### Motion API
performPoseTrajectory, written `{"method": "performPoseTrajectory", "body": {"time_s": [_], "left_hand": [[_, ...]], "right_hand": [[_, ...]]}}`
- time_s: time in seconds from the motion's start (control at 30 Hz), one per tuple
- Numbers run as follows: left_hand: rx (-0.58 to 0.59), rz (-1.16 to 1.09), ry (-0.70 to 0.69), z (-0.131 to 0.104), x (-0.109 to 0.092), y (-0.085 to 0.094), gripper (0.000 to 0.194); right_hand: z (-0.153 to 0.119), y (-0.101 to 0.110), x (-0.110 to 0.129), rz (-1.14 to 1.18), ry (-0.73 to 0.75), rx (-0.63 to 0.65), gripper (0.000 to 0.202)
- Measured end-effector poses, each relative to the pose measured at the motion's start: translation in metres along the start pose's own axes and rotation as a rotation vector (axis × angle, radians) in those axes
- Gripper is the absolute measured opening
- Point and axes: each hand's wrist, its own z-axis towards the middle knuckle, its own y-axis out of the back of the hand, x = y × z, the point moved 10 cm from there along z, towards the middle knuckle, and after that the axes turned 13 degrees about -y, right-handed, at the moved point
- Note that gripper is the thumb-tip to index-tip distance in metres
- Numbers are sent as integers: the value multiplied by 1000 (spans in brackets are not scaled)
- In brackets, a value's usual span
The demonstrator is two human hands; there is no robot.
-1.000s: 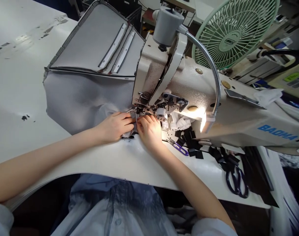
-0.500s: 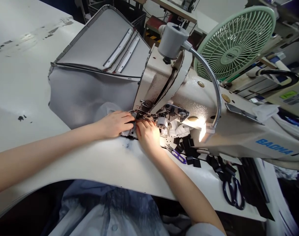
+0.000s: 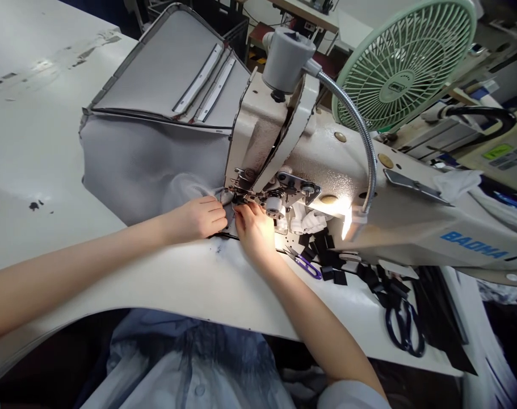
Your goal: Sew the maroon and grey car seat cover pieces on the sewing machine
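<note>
A grey fabric piece (image 3: 126,165) with dark edging lies under the head of a sewing machine (image 3: 267,136). My left hand (image 3: 205,217) rests at the fabric's near edge, left of the needle area, its fingers curled in and their tips hidden. Behind that hand a sheer whitish patch (image 3: 188,186) lies blurred on the fabric. Close by the presser foot, my right hand (image 3: 256,230) has bent fingers pinching the fabric's edge. Small purple thread snips (image 3: 308,266) lie to the right of this hand.
Black fabric bits (image 3: 326,250) and dark-handled scissors (image 3: 405,329) lie along the machine bed on the white table (image 3: 177,278). A lit lamp (image 3: 355,221) hangs from a flexible neck. Farther back stands a green fan (image 3: 405,74). Two pale strips (image 3: 198,79) sit on the raised grey panel.
My left hand has gone from fingers stretched flat on the fabric to fingers curled in. The right hand stays by the presser foot. The whole view has shifted slightly.
</note>
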Motion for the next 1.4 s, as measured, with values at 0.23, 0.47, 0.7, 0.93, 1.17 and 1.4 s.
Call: {"method": "performPoseTrajectory", "body": {"time_s": [0.23, 0.47, 0.7, 0.93, 1.17, 1.4], "left_hand": [[-80, 6, 79, -2, 4, 12, 21], [-183, -178, 369, -11, 12, 12, 10], [28, -12, 163, -2, -10, 1, 16], [86, 34, 133, 1, -11, 0, 19], [46, 4, 154, -1, -10, 1, 20], [33, -5, 147, -4, 3, -2, 25]], "right_hand": [[-3, 0, -3, 67, 25, 12, 24], [-1, -5, -8, 112, -13, 41, 14], [-3, 1, -7, 175, 0, -48, 13], [-3, 4, 2, 150, 55, -56, 13], [-14, 5, 9, 43, 140, -61, 20], [-26, 4, 18, -71, 236, -48, 21]]}}
